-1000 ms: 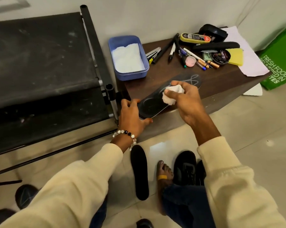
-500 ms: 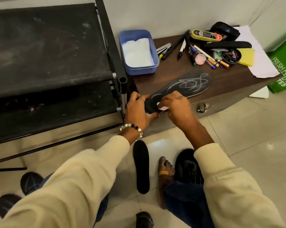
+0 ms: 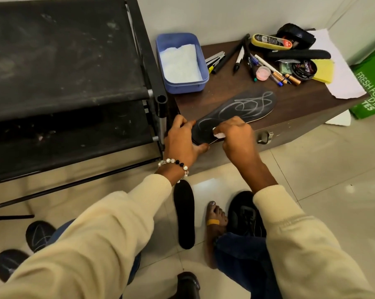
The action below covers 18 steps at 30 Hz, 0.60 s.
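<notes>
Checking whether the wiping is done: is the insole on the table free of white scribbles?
No, white scribbled lines cross the insole beyond the white wad that the right hand holds on it.

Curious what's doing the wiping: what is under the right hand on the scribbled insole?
A white wad peeks from under the right hand, pressed on the insole at its near end. Most of the wad is hidden beneath that hand.
</notes>
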Each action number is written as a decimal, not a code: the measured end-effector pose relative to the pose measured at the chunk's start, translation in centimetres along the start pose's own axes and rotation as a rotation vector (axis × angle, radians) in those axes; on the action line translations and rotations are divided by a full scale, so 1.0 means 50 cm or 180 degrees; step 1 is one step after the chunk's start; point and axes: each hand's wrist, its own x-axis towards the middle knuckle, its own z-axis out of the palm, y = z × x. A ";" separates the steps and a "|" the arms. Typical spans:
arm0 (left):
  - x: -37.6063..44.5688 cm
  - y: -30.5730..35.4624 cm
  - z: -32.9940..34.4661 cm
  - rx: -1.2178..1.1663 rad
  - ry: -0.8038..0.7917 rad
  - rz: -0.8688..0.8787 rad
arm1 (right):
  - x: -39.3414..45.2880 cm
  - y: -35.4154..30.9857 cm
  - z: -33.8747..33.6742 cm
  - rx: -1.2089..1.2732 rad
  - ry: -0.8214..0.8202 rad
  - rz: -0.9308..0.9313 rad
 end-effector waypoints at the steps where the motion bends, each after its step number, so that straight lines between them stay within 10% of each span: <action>1: -0.001 0.000 0.002 0.0001 0.0008 0.0011 | -0.005 -0.011 0.002 0.0004 0.0033 -0.0135; 4: -0.006 -0.001 0.009 0.0016 0.0033 0.0057 | -0.022 -0.030 0.008 0.0389 -0.0015 -0.0699; 11: -0.005 -0.002 0.005 0.0134 -0.0042 0.0087 | -0.017 0.025 -0.001 0.0782 0.0186 0.0092; 18: -0.003 -0.007 0.005 0.0123 -0.0041 -0.0045 | -0.008 -0.019 0.024 0.0224 0.0262 -0.1527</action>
